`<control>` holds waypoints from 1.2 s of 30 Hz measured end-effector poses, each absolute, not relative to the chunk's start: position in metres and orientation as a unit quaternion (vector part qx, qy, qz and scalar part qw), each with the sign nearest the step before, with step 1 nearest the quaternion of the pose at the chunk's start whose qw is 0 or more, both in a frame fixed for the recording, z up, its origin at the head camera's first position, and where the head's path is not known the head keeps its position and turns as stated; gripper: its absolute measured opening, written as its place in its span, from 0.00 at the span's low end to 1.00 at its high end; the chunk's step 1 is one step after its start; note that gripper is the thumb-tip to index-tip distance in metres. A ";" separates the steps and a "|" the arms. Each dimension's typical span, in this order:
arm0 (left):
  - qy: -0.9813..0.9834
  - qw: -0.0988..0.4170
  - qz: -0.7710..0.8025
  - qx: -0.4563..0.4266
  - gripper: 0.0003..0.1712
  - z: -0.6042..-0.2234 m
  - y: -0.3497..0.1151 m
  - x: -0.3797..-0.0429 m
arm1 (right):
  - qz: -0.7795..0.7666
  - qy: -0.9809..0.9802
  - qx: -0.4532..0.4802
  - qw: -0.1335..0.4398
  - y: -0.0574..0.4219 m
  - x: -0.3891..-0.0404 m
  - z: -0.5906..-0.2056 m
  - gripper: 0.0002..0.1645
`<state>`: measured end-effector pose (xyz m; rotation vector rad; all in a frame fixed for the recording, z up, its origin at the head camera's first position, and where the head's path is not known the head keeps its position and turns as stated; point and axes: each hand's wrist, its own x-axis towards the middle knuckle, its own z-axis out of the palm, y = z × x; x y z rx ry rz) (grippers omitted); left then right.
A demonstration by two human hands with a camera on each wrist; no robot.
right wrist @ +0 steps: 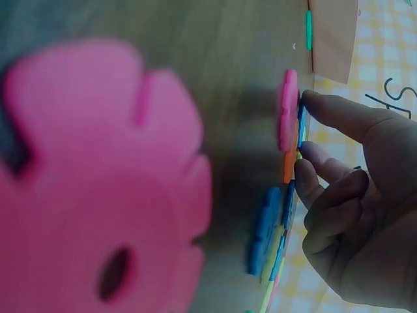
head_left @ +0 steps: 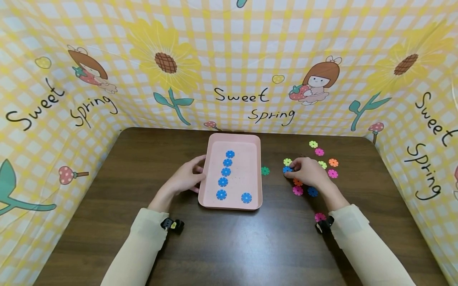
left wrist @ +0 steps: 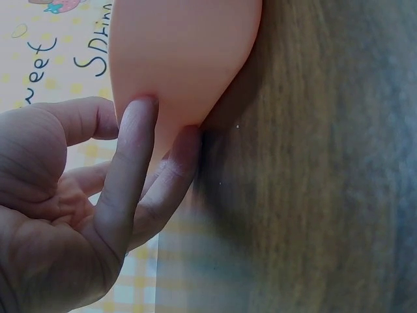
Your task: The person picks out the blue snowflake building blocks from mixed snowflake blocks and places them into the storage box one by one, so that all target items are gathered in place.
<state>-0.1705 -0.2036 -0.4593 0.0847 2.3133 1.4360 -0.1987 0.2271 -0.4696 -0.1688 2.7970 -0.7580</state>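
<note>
My left hand (head_left: 186, 174) touches the left wall of a pink tray (head_left: 250, 159), its fingertips against the outside of that wall in the left wrist view. On the tray floor, several blue notched discs (head_left: 226, 172) form a column on the left, and another blue disc (head_left: 246, 198) lies at the lower right. To the right of the tray, my right hand (head_left: 309, 174) pinches a blue notched disc (head_left: 287, 169) between thumb and finger, low over the table. Close around that hand lie an orange disc (head_left: 297, 182), a pink disc (head_left: 297, 191) and a yellow-green disc (head_left: 287, 162).
A green disc (head_left: 265, 171) lies right at the tray's right edge. More loose discs, among them a blue one (head_left: 312, 191) and an orange one (head_left: 333, 162), are scattered around the right hand. Another pink disc (head_left: 320, 217) is by the right wrist. A checked cloth (head_left: 229, 59) surrounds the table.
</note>
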 end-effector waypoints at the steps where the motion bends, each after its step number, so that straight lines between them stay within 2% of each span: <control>1: 0.831 0.207 0.515 0.030 0.42 -0.459 -0.204 -0.170 | -0.258 0.957 -0.057 0.119 0.227 -0.199 -0.469 0.28; 13: 0.831 0.207 0.516 0.030 0.42 -0.460 -0.204 -0.170 | -0.282 0.948 -0.073 0.128 0.222 -0.204 -0.471 0.23; 28: 0.830 0.207 0.517 0.030 0.42 -0.459 -0.204 -0.170 | -0.315 0.936 -0.123 0.096 0.217 -0.196 -0.465 0.13; 36: 0.831 0.206 0.517 0.030 0.42 -0.459 -0.203 -0.170 | -0.361 0.917 -0.161 0.054 0.205 -0.190 -0.455 0.09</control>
